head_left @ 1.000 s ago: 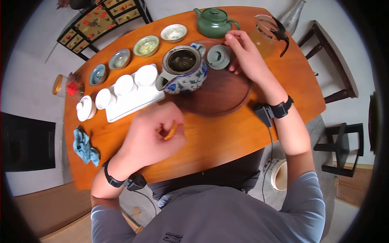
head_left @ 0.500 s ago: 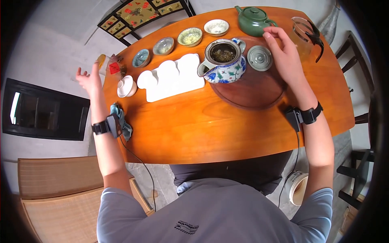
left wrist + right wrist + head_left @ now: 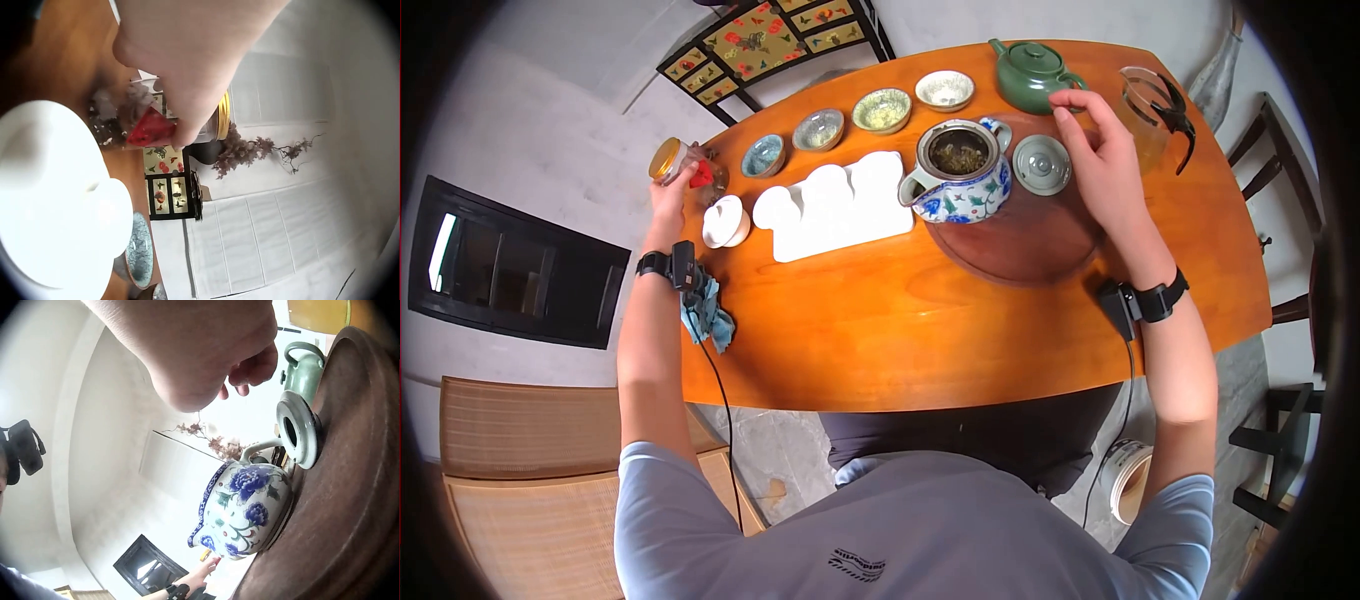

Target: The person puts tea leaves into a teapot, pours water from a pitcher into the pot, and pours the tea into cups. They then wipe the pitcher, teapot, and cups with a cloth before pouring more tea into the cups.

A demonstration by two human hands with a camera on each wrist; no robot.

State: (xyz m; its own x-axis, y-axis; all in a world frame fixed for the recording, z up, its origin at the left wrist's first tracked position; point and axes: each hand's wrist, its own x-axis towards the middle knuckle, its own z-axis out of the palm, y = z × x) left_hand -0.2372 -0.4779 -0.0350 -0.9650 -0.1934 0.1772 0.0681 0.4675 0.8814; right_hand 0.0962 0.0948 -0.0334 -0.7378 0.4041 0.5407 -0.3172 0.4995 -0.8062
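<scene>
At the table's left end, my left hand (image 3: 668,203) grips the clear jar with a gold lid (image 3: 665,158) and a red label. The left wrist view shows this hand (image 3: 187,59) over the jar, fingertips beside the red label (image 3: 152,128). My right hand (image 3: 1102,160) hangs relaxed beside the grey-green lid (image 3: 1042,165), near the green teapot's handle, holding nothing. The lid lies on the round wooden tray (image 3: 1025,245), right of the uncovered blue-and-white teapot (image 3: 968,198), which has dark leaves inside. In the right wrist view, the right hand's (image 3: 206,350) fingers are loosely curled.
A white lidded cup (image 3: 726,222) and a blue cloth (image 3: 708,318) lie near the left hand. Several small bowls (image 3: 817,130) line the back, behind a white tray (image 3: 840,232) of white cups. The green teapot (image 3: 1030,78) and glass pitcher (image 3: 1142,110) stand at the back right.
My left hand has swung from the front of the table out to the left and taken hold of the jar. My right hand has stayed beside the lid. The head view has shifted left.
</scene>
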